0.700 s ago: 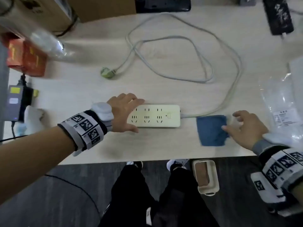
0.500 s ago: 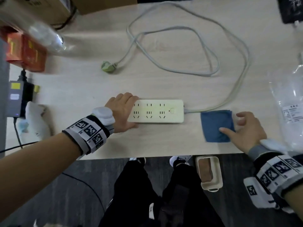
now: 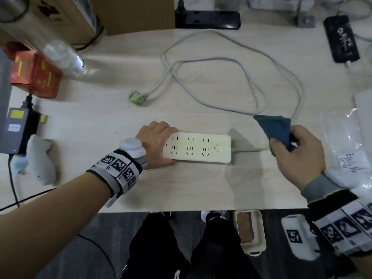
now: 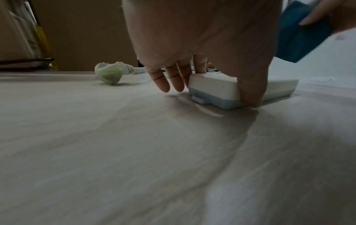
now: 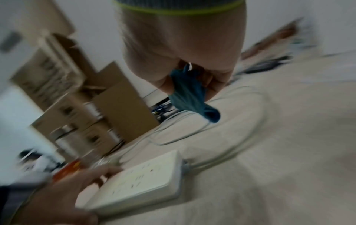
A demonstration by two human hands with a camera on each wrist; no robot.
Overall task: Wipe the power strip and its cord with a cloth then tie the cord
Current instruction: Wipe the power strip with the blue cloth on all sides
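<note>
A cream power strip (image 3: 198, 147) (image 4: 215, 89) (image 5: 138, 181) lies flat near the table's front edge. My left hand (image 3: 156, 143) (image 4: 208, 85) grips its left end, thumb on the near side and fingers on the far side. Its grey cord (image 3: 225, 61) (image 5: 231, 153) runs off the right end and loops loosely over the table to a pale green plug (image 3: 136, 96) (image 4: 109, 73). My right hand (image 3: 291, 150) (image 5: 192, 82) pinches a folded blue cloth (image 3: 276, 129) (image 4: 300, 35) (image 5: 192, 94), lifted off the table to the right of the strip.
Cardboard boxes (image 3: 120, 13), a clear plastic bottle (image 3: 64, 57) and a red box (image 3: 34, 75) stand at the back left. A black adapter (image 3: 16, 131) and white cloth (image 3: 41, 158) lie left. A plastic bag (image 3: 350, 150) lies right; black devices (image 3: 207, 19) sit behind.
The right hand has picked the blue cloth up off the table and raised it. The left hand keeps its hold on the strip's left end.
</note>
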